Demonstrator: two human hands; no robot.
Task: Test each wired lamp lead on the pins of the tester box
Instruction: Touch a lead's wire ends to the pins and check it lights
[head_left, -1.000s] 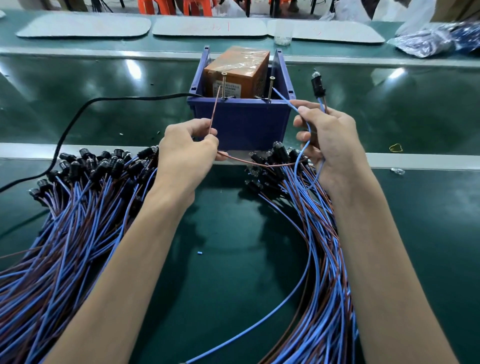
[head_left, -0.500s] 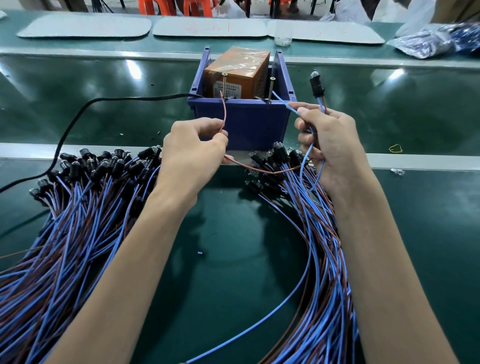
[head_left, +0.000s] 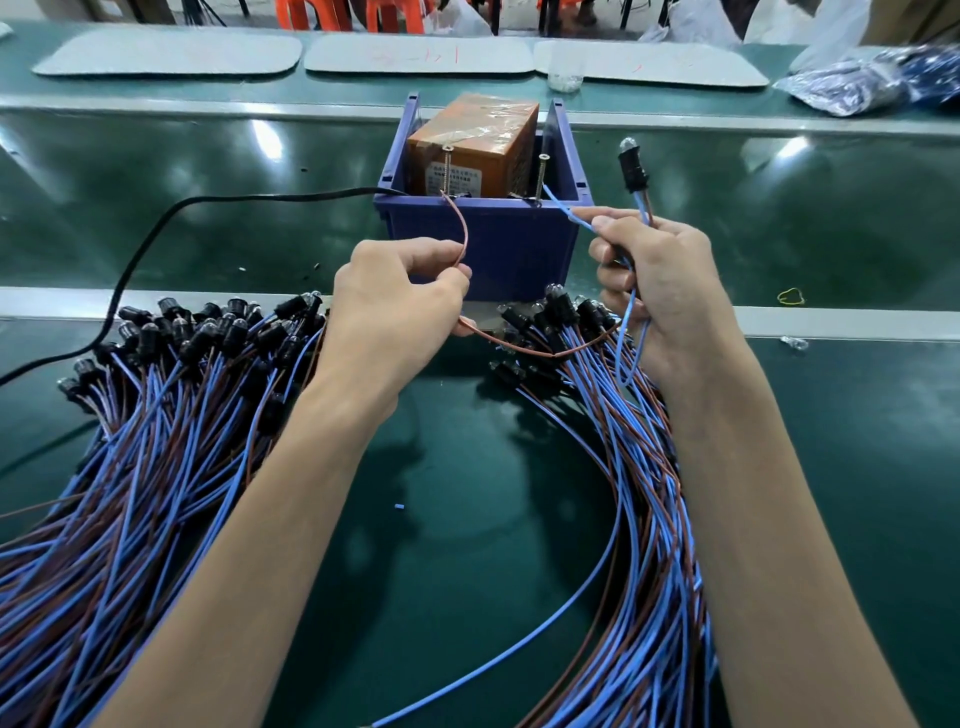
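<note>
A blue bin (head_left: 483, 244) holds an orange tester box (head_left: 470, 143) with two upright metal pins, the left pin (head_left: 447, 169) and the right pin (head_left: 541, 176). My left hand (head_left: 395, 306) pinches a brown wire (head_left: 460, 228) that curves up to the foot of the left pin. My right hand (head_left: 654, 280) pinches the blue wire (head_left: 563, 208), whose tip lies by the right pin, and also holds the black lamp holder (head_left: 631, 169) upright. Its bulb looks unlit.
One heap of blue and brown lamp leads (head_left: 156, 415) lies at the left, another heap (head_left: 639, 467) at the right. A black power cord (head_left: 208, 208) runs left from the bin. A yellow rubber band (head_left: 790, 296) lies at the right. Grey mats (head_left: 171, 52) lie far back.
The brown wire in my left hand has bent into a curve, its tip dropping from the left pin's shaft to its foot. My right hand has held nearly still.
</note>
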